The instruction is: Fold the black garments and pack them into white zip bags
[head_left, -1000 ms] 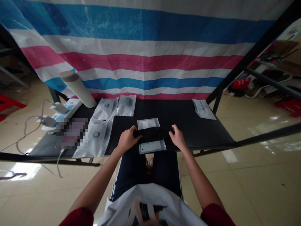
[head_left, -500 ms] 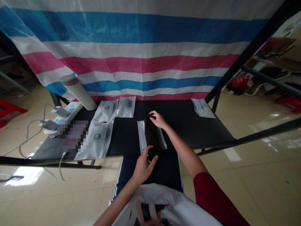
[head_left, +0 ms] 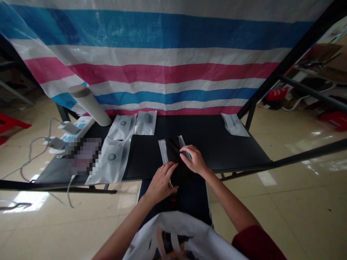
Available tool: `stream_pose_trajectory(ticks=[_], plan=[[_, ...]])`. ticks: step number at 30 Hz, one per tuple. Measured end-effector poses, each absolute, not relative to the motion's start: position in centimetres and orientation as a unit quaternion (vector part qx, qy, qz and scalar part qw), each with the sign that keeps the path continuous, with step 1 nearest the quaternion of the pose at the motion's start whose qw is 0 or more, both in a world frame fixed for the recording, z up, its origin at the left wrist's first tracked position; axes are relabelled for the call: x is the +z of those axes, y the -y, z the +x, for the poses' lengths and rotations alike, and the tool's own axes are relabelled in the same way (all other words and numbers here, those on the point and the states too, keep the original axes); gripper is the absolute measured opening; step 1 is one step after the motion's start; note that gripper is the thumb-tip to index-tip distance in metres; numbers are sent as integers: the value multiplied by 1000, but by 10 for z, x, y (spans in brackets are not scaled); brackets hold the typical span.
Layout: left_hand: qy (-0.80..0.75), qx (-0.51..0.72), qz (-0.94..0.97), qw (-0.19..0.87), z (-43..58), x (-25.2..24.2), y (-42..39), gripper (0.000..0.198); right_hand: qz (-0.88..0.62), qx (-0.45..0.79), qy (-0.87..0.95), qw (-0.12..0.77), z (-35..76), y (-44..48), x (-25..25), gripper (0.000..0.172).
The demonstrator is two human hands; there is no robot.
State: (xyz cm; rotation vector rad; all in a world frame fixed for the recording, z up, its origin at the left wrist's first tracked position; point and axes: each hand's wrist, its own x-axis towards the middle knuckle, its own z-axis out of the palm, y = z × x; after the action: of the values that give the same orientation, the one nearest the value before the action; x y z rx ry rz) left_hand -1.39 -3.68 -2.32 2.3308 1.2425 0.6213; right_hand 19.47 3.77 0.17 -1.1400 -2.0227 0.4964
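A dark, folded piece of cloth [head_left: 173, 148] lies on a pale, translucent plastic bag [head_left: 163, 151] at the near edge of the black table. The bag's margins show on both sides of the cloth. My left hand [head_left: 162, 181] rests its fingertips on the cloth's near left part, thumb spread away below. From the right, my right hand [head_left: 194, 160] touches the cloth's right edge, its fingers bent and the thumb a little apart. The lower end of the cloth blends into dark trousers, so where it stops I cannot tell.
Several translucent bags [head_left: 110, 157] lie on the left of the table, and one printed bag [head_left: 234, 125] lies at the far right. A tilted bottle [head_left: 93, 108], a power strip [head_left: 82, 127] with chargers and a blurred-out phone [head_left: 85, 155] are at the left. Striped sheeting [head_left: 162, 76] hangs behind.
My right hand has moved from the cloth's far end down toward me, to its right edge. The cloth's far end now lies lower and flatter. My left hand has shifted slightly, fingers flatter.
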Motion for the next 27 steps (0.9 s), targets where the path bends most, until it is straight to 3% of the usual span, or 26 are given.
stream_pose_trajectory(ticks=[6,11,16,18,23,27], plan=[[-395,184,866,244,-21,-39,26,76,-385,222,861,248,209,27,-30,72],[-399,233,832,308,-24,-37,26,51,-409,235,839,270,210,27,-44,62],[-455,316,767,324,-16,-41,19,25,-477,243,784,314,201,13,-42,34],[-489,339,743,307,-10,-43,13,27,-514,252,748,335,194,7,-43,25],[-597,344,667,283,6,-42,-9,33,-596,262,665,366,177,-8,-44,34],[-646,309,641,276,9,-37,-21,37,-588,179,663,427,176,-7,-43,48]])
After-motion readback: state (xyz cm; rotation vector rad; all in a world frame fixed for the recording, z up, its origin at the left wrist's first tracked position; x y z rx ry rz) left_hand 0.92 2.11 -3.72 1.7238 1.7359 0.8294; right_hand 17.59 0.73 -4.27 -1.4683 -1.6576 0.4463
